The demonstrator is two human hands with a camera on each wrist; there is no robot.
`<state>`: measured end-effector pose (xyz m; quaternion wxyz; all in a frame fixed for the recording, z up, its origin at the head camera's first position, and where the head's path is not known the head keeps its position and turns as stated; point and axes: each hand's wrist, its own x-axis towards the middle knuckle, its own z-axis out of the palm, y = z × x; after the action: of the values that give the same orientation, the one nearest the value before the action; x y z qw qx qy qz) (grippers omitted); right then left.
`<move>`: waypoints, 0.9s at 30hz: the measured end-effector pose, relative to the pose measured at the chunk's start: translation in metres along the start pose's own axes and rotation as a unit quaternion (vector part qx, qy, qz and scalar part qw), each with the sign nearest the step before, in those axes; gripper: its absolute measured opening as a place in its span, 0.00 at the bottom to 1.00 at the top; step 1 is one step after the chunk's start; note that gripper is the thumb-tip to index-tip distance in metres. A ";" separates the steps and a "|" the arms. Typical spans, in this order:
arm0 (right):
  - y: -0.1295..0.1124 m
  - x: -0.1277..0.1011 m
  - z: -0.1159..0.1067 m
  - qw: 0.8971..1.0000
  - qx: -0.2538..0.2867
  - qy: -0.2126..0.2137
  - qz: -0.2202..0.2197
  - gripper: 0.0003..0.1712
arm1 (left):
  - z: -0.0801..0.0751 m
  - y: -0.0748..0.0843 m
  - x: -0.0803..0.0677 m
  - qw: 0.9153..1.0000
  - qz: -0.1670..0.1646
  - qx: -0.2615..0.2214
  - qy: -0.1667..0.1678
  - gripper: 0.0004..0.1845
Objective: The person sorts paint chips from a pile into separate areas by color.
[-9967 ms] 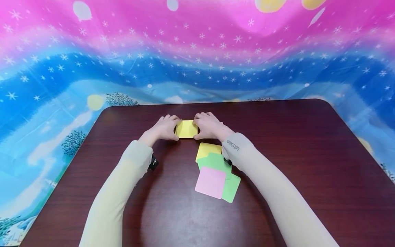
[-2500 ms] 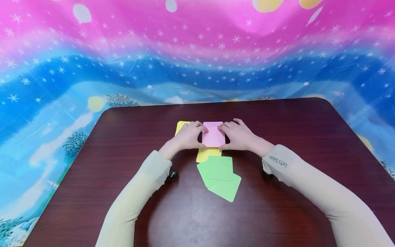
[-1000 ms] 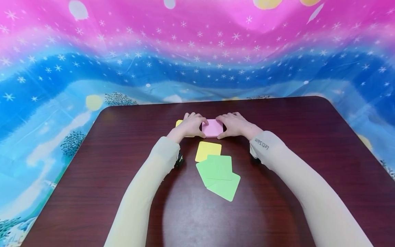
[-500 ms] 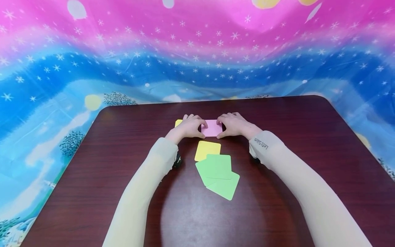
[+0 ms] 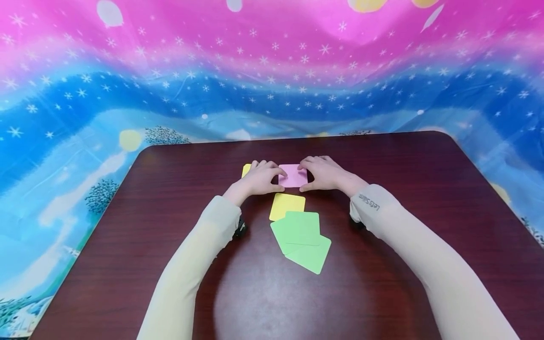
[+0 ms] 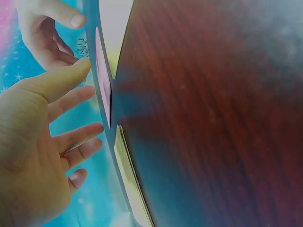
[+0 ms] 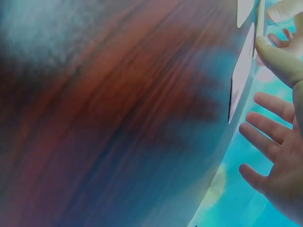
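A pink square card [image 5: 293, 180] lies flat near the back of the table. My left hand [image 5: 260, 179] is at its left side and my right hand [image 5: 326, 174] at its right, with thumbs and fingers spread about its edges. Both wrist views show loosely extended fingers, slightly off the pink card [image 6: 102, 78]. Partly behind my left hand is a yellow card [image 5: 245, 169]; the left wrist view shows several layers in this yellow stack [image 6: 129, 177]. Nearer me, a loose yellow card [image 5: 287, 206] adjoins overlapping green cards [image 5: 302, 229].
The dark wood table [image 5: 127, 264] has rounded back corners. Behind and beside it hangs a pink and blue cloth [image 5: 272, 71] with a snowflake print. Cuffs with black wrist devices [image 5: 240, 228] sit above the table.
Ten seconds ago both hands held the yellow stack, and the pink card lay on the green ones. The pink card now lies right of that stack. Lately the hands have eased slightly apart.
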<state>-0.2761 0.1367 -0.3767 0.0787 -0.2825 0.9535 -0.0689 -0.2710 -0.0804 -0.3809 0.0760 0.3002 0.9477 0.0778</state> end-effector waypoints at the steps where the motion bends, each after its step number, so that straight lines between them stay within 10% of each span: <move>1: 0.000 -0.002 0.000 1.000 0.002 0.003 -0.002 0.38 | 0.001 0.001 -0.001 1.000 0.002 0.000 0.001 0.23; 27: -0.029 -0.069 0.012 0.994 -0.048 0.028 -0.089 0.45 | 0.009 0.040 -0.038 0.998 0.066 0.024 0.000 0.35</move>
<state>-0.2012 0.1496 -0.3756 0.0323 -0.3681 0.9285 -0.0379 -0.2164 -0.0687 -0.3778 0.0635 0.3642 0.9272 0.0600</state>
